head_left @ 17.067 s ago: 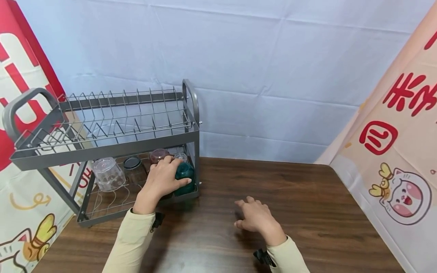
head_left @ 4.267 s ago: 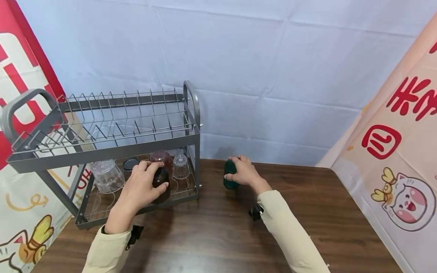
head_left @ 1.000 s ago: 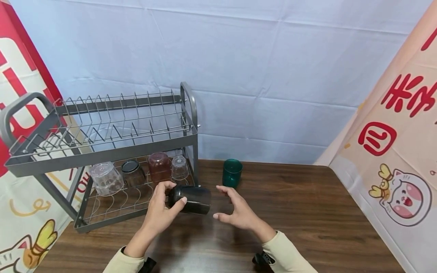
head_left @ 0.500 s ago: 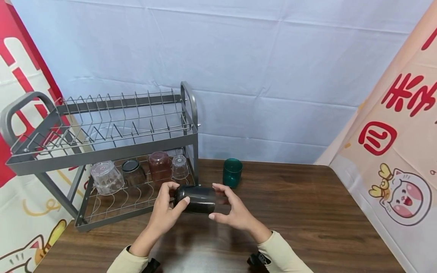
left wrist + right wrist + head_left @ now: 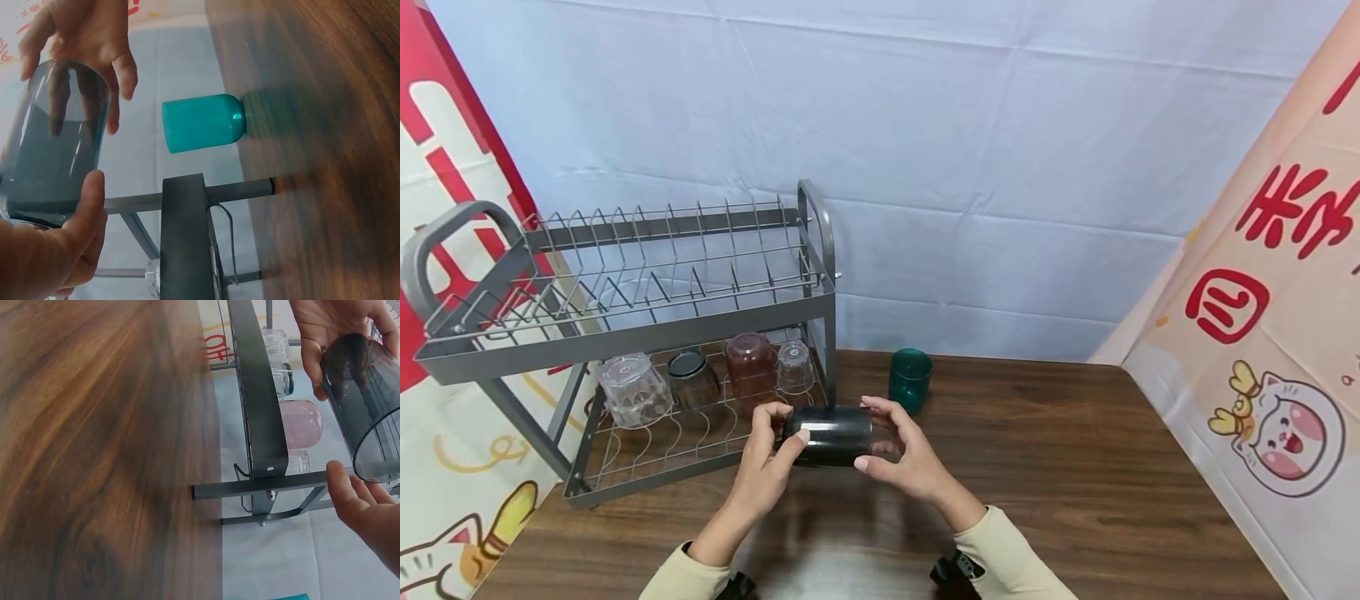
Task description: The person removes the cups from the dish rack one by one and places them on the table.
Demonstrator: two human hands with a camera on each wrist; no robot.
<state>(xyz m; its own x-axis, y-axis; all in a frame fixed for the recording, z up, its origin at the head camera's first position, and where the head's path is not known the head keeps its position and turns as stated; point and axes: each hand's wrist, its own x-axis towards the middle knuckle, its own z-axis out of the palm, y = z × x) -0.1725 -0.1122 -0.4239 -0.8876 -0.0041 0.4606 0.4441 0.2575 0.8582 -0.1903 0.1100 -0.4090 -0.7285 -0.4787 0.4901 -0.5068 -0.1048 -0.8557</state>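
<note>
A dark, smoky drinking glass [image 5: 833,435] lies sideways in the air above the table, its rounded base to the left and its mouth to the right. My left hand [image 5: 762,462] grips the base end, thumb along the near side. At the mouth, my right hand [image 5: 910,458] has its fingers spread around the rim. In the left wrist view, some right fingers [image 5: 60,94] show through the clear wall, while the thumb stands off from the glass. Behind them a teal glass [image 5: 910,379] stands upright on the table, mouth up.
A grey two-tier dish rack [image 5: 625,333] stands at the left. On its lower shelf sit upside down a clear glass [image 5: 635,392], a smoky glass [image 5: 692,382], a pink glass [image 5: 751,367] and a small clear glass [image 5: 794,368]. A pale cloth hangs behind the wooden table [image 5: 1037,467].
Earlier the teal glass left the rack for the table, then the dark glass was lifted out and turned sideways. In the last second my right hand has closed in on its rim.
</note>
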